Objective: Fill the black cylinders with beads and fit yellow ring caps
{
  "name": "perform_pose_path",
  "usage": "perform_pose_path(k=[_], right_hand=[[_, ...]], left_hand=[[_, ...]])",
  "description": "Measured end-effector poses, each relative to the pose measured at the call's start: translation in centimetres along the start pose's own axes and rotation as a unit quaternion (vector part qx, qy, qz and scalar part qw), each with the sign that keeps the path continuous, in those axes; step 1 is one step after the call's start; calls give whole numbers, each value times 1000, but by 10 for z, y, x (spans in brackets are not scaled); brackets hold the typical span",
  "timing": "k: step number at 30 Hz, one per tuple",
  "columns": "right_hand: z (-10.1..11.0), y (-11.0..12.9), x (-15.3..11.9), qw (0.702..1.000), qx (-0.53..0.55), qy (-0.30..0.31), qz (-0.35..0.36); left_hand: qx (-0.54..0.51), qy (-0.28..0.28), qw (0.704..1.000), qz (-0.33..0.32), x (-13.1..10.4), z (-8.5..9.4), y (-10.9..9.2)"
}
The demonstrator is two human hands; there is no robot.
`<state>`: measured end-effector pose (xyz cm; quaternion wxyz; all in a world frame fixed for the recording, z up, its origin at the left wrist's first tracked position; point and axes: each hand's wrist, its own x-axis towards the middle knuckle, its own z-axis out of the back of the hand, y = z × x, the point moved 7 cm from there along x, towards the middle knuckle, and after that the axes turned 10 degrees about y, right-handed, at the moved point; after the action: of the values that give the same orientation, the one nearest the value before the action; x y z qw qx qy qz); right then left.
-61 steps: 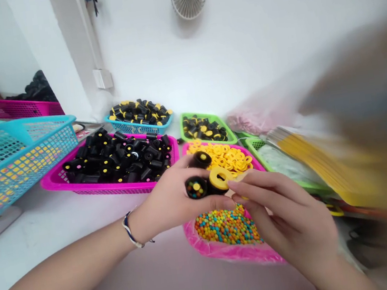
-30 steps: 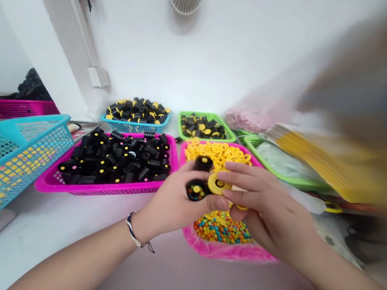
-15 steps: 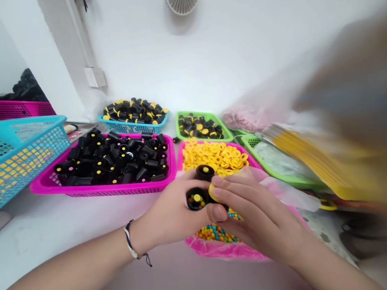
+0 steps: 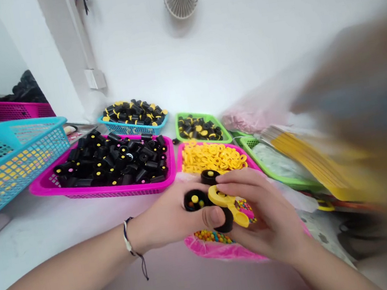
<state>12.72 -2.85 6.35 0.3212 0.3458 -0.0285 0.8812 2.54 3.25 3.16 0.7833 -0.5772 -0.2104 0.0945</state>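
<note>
My left hand (image 4: 174,212) is closed around black plastic cylinders. One open-ended black cylinder (image 4: 191,204) shows a yellow peg and small coloured beads inside; another black cylinder (image 4: 205,178) sits behind it. A third cylinder (image 4: 226,221) lies under a yellow ring-shaped lid with a rounded tab (image 4: 240,218). With its fingertips at the lid's ring, my right hand (image 4: 271,215) grips the yellow lid over that cylinder. Below both hands is a pink, plastic-lined basket (image 4: 223,251) of coloured beads (image 4: 213,236), partly hidden.
Behind my hands stands a pink basket of yellow lids (image 4: 213,156). A larger magenta basket (image 4: 113,190) of black cylinders is at left. Blue (image 4: 133,128) and green (image 4: 221,134) baskets hold black-and-yellow pieces. Yellow strips (image 4: 300,163) and a blurred shape (image 4: 361,107) are at right.
My right fingers have shifted and opened out a little, so the yellow lid and its tab now show over the third cylinder. My left hand keeps its hold.
</note>
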Motion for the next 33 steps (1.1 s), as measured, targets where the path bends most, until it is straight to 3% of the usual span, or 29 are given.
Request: perform_pose_path(k=[4, 8, 11, 14, 19, 24, 27, 30, 33], right_hand=[[3, 14, -1, 999, -24, -32, 34], [4, 15, -1, 998, -45, -16, 28], [5, 6, 1, 999, -17, 27, 7], [6, -8, 4, 994, 80, 65, -41], [6, -29, 3, 960, 241, -8, -141], [-5, -36, -4, 938, 297, -9, -180], [-12, -45, -10, 887, 399, -52, -224], [-37, -46, -14, 777, 552, -21, -301], [-61, -28, -12, 665, 679, 56, -306]], left_hand=[[-78, 25, 997, 0, -3, -7, 2], [-94, 30, 995, 4, -4, -8, 5], [-44, 7, 999, 0, -3, -2, 5], [34, -16, 999, 10, -2, 4, 4], [159, -48, 986, 5, -3, 9, -6], [187, -69, 980, 23, -4, 12, -9], [187, -86, 978, 35, -4, 12, -10], [210, -110, 971, 30, -6, 13, -15], [232, -100, 967, 19, -6, 11, -18]])
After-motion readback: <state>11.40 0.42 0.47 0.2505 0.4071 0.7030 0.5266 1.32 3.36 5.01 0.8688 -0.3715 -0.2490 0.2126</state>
